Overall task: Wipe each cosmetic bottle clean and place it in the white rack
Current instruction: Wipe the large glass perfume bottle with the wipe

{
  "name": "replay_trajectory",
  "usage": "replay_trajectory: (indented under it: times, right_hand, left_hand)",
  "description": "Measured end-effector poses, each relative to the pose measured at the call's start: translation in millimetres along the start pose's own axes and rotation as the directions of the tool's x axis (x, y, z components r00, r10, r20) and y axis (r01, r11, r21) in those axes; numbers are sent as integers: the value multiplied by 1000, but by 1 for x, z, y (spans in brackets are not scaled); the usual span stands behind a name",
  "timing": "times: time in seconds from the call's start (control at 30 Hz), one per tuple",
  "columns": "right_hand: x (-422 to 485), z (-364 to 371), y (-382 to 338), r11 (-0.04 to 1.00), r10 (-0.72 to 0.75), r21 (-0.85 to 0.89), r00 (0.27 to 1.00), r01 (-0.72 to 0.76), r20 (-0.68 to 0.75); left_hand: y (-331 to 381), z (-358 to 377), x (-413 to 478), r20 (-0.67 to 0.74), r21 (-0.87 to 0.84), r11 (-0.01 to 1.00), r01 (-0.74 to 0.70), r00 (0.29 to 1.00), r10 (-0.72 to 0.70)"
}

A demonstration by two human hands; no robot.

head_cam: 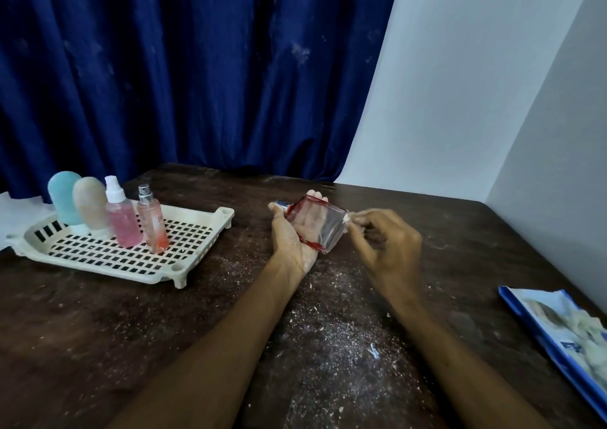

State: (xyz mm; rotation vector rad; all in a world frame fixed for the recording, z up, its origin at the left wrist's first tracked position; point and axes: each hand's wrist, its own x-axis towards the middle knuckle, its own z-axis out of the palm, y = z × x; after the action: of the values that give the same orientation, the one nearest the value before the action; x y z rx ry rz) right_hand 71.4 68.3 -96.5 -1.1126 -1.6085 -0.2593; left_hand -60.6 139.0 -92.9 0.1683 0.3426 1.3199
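Observation:
A clear square glass bottle (323, 228) with red edges and a silver cap lies tilted in my left hand (292, 238), which holds it palm up above the table. My right hand (384, 241) pinches a small white scrap of tissue (347, 219) against the bottle's right corner. The white rack (131, 257) sits at the left of the table. In it stand a blue tube (64, 197), a beige tube (90, 207), a pink spray bottle (122, 220) and a slimmer pink spray bottle (151, 223) with a silver nozzle.
The dark wooden table (98, 330) is strewn with white crumbs and dust, mostly in front of me. A blue tissue packet (565, 333) lies at the right edge. A blue curtain hangs behind; a white wall is to the right. White paper lies behind the rack.

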Motion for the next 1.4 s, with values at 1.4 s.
replay_trajectory:
  times: [1.4]
  right_hand:
    - [-1,-6,4,986,164,13,984,-165,74]
  left_hand:
    - [1,13,-15,371,720,482,-500,864,341]
